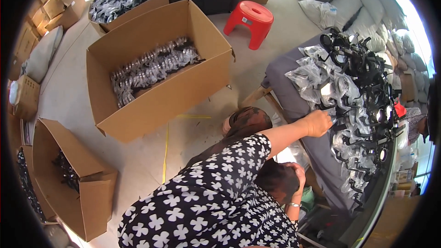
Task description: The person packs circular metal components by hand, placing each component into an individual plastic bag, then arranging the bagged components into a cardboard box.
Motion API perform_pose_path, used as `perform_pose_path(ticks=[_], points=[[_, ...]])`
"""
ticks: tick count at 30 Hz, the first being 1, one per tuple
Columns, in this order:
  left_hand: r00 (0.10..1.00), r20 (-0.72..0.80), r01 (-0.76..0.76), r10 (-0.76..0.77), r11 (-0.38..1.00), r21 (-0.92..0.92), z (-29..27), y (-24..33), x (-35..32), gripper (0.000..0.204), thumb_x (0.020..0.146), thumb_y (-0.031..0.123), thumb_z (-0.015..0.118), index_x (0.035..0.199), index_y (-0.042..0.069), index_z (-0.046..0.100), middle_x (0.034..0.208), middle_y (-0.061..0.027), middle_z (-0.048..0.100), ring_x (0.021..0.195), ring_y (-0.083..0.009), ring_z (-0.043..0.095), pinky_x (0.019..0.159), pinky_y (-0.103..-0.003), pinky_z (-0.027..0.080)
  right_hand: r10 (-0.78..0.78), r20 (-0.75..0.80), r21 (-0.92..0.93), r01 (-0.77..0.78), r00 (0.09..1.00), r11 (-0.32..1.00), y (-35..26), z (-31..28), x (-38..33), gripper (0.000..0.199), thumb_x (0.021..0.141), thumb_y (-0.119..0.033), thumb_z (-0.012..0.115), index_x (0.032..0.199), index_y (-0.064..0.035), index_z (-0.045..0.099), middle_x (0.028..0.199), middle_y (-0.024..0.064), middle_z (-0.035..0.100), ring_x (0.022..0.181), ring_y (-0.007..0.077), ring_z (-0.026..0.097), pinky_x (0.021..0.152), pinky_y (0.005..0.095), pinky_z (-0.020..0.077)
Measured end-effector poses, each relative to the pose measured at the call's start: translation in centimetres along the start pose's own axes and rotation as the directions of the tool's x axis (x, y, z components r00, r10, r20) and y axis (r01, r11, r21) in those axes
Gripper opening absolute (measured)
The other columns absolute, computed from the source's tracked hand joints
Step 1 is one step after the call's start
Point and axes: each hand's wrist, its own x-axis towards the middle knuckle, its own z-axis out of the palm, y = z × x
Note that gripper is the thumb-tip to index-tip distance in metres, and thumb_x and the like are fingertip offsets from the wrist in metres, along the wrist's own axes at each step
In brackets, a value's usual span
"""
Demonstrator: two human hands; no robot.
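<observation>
My left hand (319, 123) reaches over the edge of a grey-covered table (289, 66). Its fingers are closed at the near side of a pile of black parts (367, 73) with round shiny faces. Many of these parts are wrapped in clear plastic bags (317, 71). What the fingers hold is hidden by the hand. Lower down, my right hand (298, 174), with a bracelet at the wrist, rests on my knee (278, 183) in dark patterned trousers. It holds nothing, its fingers laid over the knee.
A large open carton (161, 115) holds rows of bagged parts (156, 66). Another carton (98, 202) stands lower left, and a full one (128, 0) behind. Near the table is a red stool (257, 14). At the far right sits another person (415, 124).
</observation>
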Motion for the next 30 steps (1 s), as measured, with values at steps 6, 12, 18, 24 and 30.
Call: perform_pose_path(ticks=[6,12,18,24,30], points=[[0.992,0.113,0.07,-0.058,0.991,-0.113,-5.0,0.1,-0.7,0.021,0.067,0.027,0.056,0.065,0.006,0.058,0.066,-0.0136,0.058,0.066,-0.0299,0.058,0.057,-0.041,0.046,0.041,-0.055,-0.194,-0.051,0.998,0.98,0.7,4.4,1.8,0.036,0.073,-0.025,0.06,0.096,0.0035,0.056,0.086,0.0071,0.059,0.079,0.0152,0.054,0.072,0.0259,0.0424],[0.734,0.473,0.581,-0.487,0.811,-0.068,-10.0,-5.8,-10.8,0.036,0.066,0.039,0.057,0.072,0.005,0.065,0.075,-0.0171,0.062,0.072,-0.0319,0.06,0.066,-0.041,0.046,-0.374,0.032,-0.772,0.26,0.927,0.58,1.2,6.3,1.2,0.041,0.062,-0.019,0.068,0.097,-0.0009,0.057,0.105,0.0148,0.053,0.097,0.0311,0.049,0.089,0.0372,0.0372],[0.5,0.473,0.853,-0.726,0.506,-0.124,-11.9,-5.4,-12.4,0.041,0.062,0.044,0.061,0.076,0.007,0.069,0.087,-0.0164,0.064,0.086,-0.0302,0.059,0.077,-0.038,0.045,-0.353,0.04,-0.841,0.223,0.935,0.494,1.6,7.3,2.5,0.031,0.063,-0.015,0.067,0.09,-0.0011,0.059,0.095,0.0123,0.059,0.091,0.03,0.052,0.082,0.0363,0.0418],[0.501,0.233,0.86,-0.834,0.51,-0.021,-15.5,-4.0,-13.7,0.037,0.063,0.041,0.059,0.071,0.006,0.068,0.071,-0.0156,0.063,0.075,-0.0318,0.06,0.071,-0.039,0.046,-0.381,-0.032,-0.863,0.167,0.924,0.476,1.3,7.7,1.7,0.024,0.066,-0.014,0.065,0.086,-0.001,0.059,0.089,0.0117,0.059,0.086,0.0295,0.053,0.079,0.0361,0.0425],[0.456,0.112,0.889,-0.883,0.457,-0.021,-20.3,-4.5,-16.6,0.035,0.065,0.038,0.057,0.07,0.005,0.067,0.069,-0.0169,0.062,0.071,-0.0332,0.059,0.068,-0.041,0.046,-0.347,0.042,-0.865,0.208,0.937,0.456,2.5,8.8,3.9,0.023,0.068,-0.013,0.064,0.086,-0.0006,0.058,0.091,0.0129,0.059,0.088,0.0302,0.053,0.081,0.0368,0.0419]])
